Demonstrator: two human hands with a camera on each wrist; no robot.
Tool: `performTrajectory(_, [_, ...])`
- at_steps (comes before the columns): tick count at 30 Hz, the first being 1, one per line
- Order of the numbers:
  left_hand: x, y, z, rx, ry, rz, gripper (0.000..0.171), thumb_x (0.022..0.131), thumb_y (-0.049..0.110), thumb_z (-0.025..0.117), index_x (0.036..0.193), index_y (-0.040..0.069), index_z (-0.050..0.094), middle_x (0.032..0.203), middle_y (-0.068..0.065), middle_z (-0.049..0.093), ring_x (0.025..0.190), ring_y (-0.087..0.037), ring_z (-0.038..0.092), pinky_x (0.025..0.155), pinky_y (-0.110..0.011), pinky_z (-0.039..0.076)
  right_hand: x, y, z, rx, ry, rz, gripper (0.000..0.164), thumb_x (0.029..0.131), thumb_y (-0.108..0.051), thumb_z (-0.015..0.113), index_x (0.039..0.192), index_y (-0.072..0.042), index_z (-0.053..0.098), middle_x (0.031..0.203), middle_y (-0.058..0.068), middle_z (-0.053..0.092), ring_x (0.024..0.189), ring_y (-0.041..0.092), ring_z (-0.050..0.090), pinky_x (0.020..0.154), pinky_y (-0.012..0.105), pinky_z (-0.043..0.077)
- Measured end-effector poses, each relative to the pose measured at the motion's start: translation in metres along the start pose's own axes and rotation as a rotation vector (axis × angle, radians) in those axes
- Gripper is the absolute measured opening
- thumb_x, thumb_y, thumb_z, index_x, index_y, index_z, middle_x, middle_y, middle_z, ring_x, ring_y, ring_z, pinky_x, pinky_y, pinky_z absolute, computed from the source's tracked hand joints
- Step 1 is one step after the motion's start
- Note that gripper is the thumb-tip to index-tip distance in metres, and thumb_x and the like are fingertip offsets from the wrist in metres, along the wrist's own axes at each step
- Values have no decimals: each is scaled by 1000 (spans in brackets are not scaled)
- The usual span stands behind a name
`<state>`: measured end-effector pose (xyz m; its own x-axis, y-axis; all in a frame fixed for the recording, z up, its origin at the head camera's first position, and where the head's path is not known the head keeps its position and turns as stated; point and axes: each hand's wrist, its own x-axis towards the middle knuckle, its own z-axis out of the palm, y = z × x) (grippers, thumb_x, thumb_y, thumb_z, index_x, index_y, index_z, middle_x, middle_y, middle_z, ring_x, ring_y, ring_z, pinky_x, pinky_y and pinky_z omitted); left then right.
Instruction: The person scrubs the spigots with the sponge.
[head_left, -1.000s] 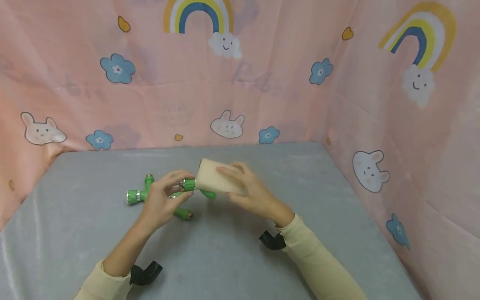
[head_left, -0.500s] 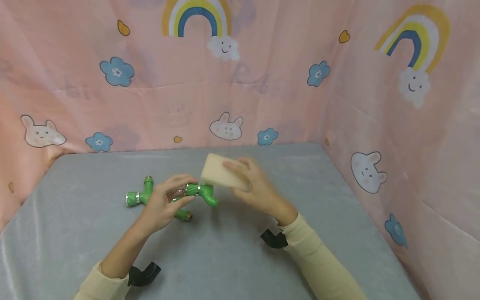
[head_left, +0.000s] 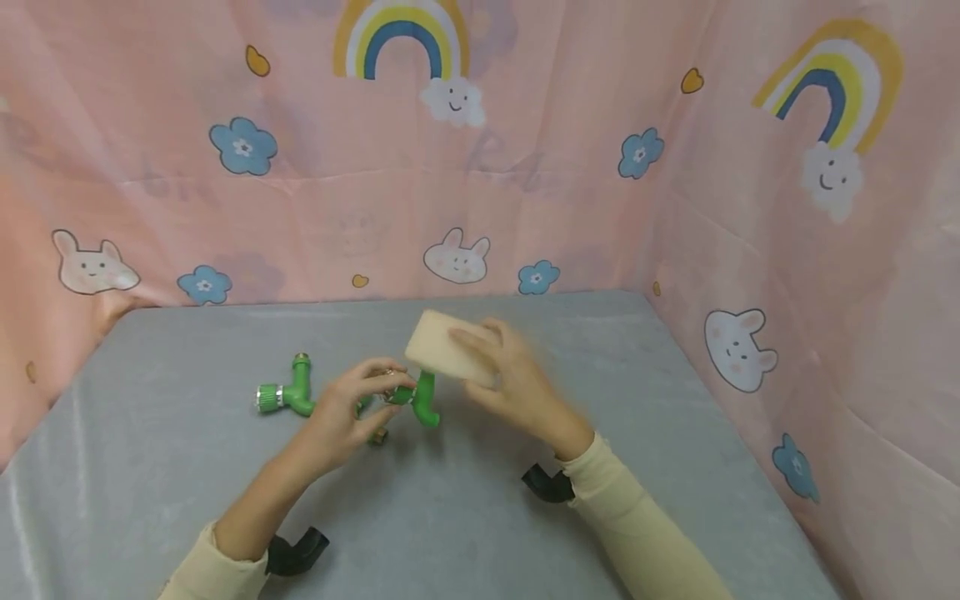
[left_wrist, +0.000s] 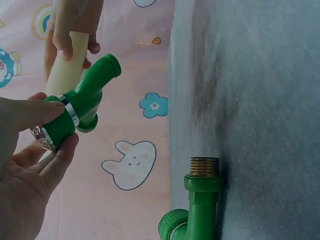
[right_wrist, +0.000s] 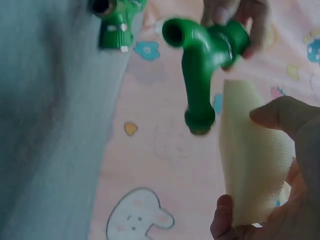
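My left hand point(head_left: 341, 421) pinches a green tap point(head_left: 426, 402) by its ribbed knob, thumb on one side and fingers on the other. The tap is raised over the table, its spout hanging down in the head view. A cream sponge block point(head_left: 444, 343) is in my right hand point(head_left: 521, 392), thumb on one face and fingers on the other. The sponge is just above the tap in the head view. In the right wrist view, the tap point(right_wrist: 197, 65) shows its spout mouth beside the sponge point(right_wrist: 247, 155). The left wrist view shows the silver band round the knob.
A second green tap point(head_left: 300, 387) lies on the grey cloth-covered table point(head_left: 465, 517) left of my left hand. A brass-threaded end point(head_left: 380, 437) of a green tap shows beneath that hand. A pink printed curtain point(head_left: 562, 208) stands behind and at the right.
The sponge has moved up and right off the tap, which it covered a second ago. My left hand has shifted slightly right and turned the tap, so its spout points further down.
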<state>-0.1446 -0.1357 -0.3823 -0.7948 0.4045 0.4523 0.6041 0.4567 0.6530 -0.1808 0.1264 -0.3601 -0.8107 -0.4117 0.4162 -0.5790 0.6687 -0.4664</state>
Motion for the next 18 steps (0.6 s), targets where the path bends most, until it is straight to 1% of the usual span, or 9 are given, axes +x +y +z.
performTrajectory(2, [0,1,0,8,-1,5,38,83,-8,76,115,13,73,127,-8,65,98,-18,65,83,-35,59,-1,-2,4,-7,-31,-27,63,84,-15,75,144,-19,58,135,24,52,113,36,56,82,43,55])
performTrajectory(3, [0,1,0,11,-3,5,38,83,-8,76,115,13,74,126,-8,65,100,-18,65,84,-36,58,-1,-3,6,-6,-41,-20,62,84,-15,75,144,-19,58,136,24,51,114,36,56,82,43,56])
performTrajectory(7, [1,3,0,43,-18,9,38,82,-9,76,112,15,74,125,-7,66,105,-22,66,85,-41,59,-1,3,7,-21,-27,81,63,87,-14,75,146,-20,56,139,23,50,115,37,55,80,44,57])
performTrajectory(10, [2,4,0,77,-38,13,39,82,-10,76,111,16,75,126,-7,66,109,-24,66,85,-41,59,0,10,3,-37,-14,156,62,88,-18,74,147,-20,54,142,24,49,117,38,56,80,47,57])
performTrajectory(12, [2,5,0,93,-47,14,38,82,-9,76,110,17,75,126,-8,66,110,-26,66,85,-40,59,0,13,-1,-46,-5,190,62,89,-21,73,148,-20,54,144,23,47,118,38,56,80,48,56])
performTrajectory(14, [2,5,1,105,-49,22,37,82,-9,76,110,17,76,126,-8,66,110,-26,67,85,-40,60,0,13,-3,-38,12,184,62,88,-21,74,147,-20,55,143,22,49,116,37,57,79,46,56])
performTrajectory(15, [2,6,1,109,-49,26,37,83,-8,76,109,17,76,126,-8,66,110,-26,67,85,-40,60,0,12,-4,-28,21,163,62,87,-20,75,146,-19,56,142,22,50,115,37,58,79,45,55])
performTrajectory(18, [1,6,1,117,-44,40,36,82,-9,77,108,15,76,126,-8,66,109,-25,67,86,-39,60,0,5,-1,-6,9,60,62,86,-17,77,144,-18,58,139,23,51,117,38,56,81,45,55])
